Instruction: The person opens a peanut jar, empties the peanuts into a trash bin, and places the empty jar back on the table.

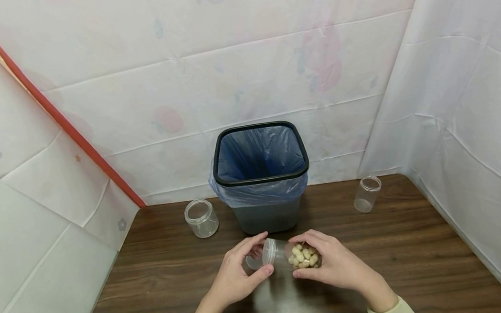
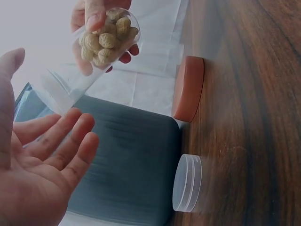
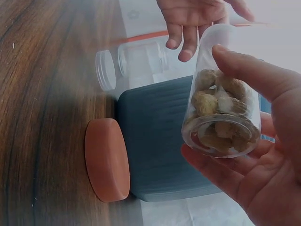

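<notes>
- One clear jar (image 1: 284, 255) with unshelled peanuts (image 1: 303, 257) in it, tipped over sideways above the dark wood worktop (image 1: 167, 281), in front of the bin (image 1: 267, 217). Peanuts are all bunched up at the base end.
- Right hand (image 1: 332, 259) has that base end, thumb on one side and fingers wrapped round the other, so yeah, it's properly gripping it.
- Left hand (image 1: 238, 276) is spread, fingers apart around the jar's threaded end. Can't tell if the fingertips actually touch the plastic.
- Clear lid (image 2: 187, 183) flat on the worktop by the bin's foot, with an orange-brown round block (image 2: 189, 89) near it, also close to the bin.
- Bin is dark grey with a black rim and a blue bag (image 1: 261, 192) folded over the edge.
- Wide clear jar (image 1: 202, 224) upright left of the bin, slimmer clear jar (image 1: 367, 198) upright well off to the right.
- Pale printed cloth (image 1: 250, 75) hangs behind everything.
</notes>
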Tool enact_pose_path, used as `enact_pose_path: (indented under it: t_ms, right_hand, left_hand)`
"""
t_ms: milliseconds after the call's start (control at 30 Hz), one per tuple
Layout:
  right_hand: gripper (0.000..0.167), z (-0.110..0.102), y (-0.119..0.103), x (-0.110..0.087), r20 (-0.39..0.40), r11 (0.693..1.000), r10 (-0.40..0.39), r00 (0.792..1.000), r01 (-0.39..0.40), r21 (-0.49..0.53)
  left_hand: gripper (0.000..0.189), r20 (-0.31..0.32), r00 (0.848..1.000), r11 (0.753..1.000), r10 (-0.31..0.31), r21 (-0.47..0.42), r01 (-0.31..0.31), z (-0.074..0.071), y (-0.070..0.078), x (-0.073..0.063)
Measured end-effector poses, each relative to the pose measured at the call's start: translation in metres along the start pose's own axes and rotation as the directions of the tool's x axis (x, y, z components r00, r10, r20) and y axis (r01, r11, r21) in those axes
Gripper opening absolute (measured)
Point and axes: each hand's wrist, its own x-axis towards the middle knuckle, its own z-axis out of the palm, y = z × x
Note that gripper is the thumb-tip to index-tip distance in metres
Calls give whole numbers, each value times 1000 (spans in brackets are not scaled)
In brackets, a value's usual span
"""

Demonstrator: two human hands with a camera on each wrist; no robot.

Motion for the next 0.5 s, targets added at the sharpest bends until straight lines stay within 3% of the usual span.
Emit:
enact_pose_path:
  t_ms: [500]
  right_hand:
    - [57, -4, -1, -1, 18, 999, -41, 999, 40, 32]
  left_hand:
    - [71, 68, 992, 994, 106, 6, -107, -4, 2, 2]
